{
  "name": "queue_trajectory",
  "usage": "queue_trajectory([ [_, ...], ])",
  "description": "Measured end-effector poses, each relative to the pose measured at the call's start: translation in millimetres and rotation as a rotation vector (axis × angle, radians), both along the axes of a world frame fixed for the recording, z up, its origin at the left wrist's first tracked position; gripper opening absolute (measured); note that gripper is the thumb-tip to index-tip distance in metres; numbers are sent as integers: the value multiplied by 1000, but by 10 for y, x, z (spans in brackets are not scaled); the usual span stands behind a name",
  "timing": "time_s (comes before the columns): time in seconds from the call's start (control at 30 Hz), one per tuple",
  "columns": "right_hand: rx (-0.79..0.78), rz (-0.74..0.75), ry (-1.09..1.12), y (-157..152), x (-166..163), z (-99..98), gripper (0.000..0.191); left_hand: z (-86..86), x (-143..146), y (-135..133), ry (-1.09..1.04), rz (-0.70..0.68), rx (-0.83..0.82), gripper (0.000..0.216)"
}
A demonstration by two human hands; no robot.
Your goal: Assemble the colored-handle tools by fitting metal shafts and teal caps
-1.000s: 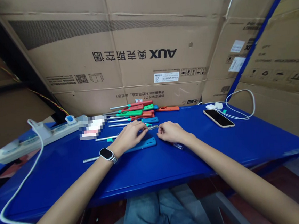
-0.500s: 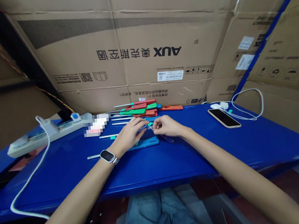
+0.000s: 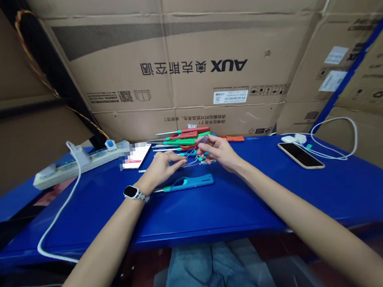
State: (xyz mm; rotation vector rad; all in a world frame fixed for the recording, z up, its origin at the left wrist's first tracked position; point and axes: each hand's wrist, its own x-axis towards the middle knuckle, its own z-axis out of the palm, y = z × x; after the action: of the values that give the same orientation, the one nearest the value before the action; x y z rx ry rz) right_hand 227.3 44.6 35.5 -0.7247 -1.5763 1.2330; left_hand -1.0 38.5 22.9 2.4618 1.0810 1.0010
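My right hand [image 3: 221,152] is closed around a small screwdriver with a purplish clear handle [image 3: 203,139]. Its thin shaft slants down toward my left hand [image 3: 164,164], whose thumb and forefinger are pinched together close to the tip; what they grip is too small to make out. Under the hands lie the inner parts of a lighter [image 3: 199,160], with thin wires and a metal rod reaching out to the left. Nearer to me lies a blue long-necked lighter [image 3: 195,182], partly behind my left wrist.
Red, green and orange long-necked lighters [image 3: 186,140] are piled against the cardboard [image 3: 181,104]. A phone with a lit screen [image 3: 137,157] and a power strip [image 3: 89,161] lie left. Another phone [image 3: 300,155] and a white cable [image 3: 342,155] lie right on the blue table [image 3: 271,208].
The screwdriver, earlier low beside my right hand, now has its handle raised in my right fingers. My hands have drawn slightly apart, uncovering the lighter's inner parts. The view has shifted a little.
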Motion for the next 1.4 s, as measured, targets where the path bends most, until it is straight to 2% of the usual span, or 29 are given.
queue_trajectory([
  [0.1,103,-34,-49,92,-238,-47,37,58,-65,-18,-132,24,-119,41],
  [0.2,192,-52,-155,153,-449,-108,28,89,-179,21,-270,118,-101,49],
  [0.3,314,-97,-310,128,-558,-161,16,73,-279,81,-286,212,-99,53],
  [0.4,360,-135,-402,66,-584,-203,12,43,-307,114,-266,248,-111,56],
  [0.7,267,-130,-289,73,-538,-307,19,25,-247,92,-210,228,-120,55],
  [0.93,292,-142,-361,30,-507,-362,18,-7,-220,94,-187,223,-118,54],
  [1.07,288,-115,-319,40,-537,-399,19,-13,-225,100,-180,231,-130,53],
  [1.23,246,-140,-197,39,-468,-355,27,-12,-235,105,-180,214,-121,46],
  [1.4,193,-210,-89,15,-275,-249,39,2,-165,52,-167,95,-148,29],
])
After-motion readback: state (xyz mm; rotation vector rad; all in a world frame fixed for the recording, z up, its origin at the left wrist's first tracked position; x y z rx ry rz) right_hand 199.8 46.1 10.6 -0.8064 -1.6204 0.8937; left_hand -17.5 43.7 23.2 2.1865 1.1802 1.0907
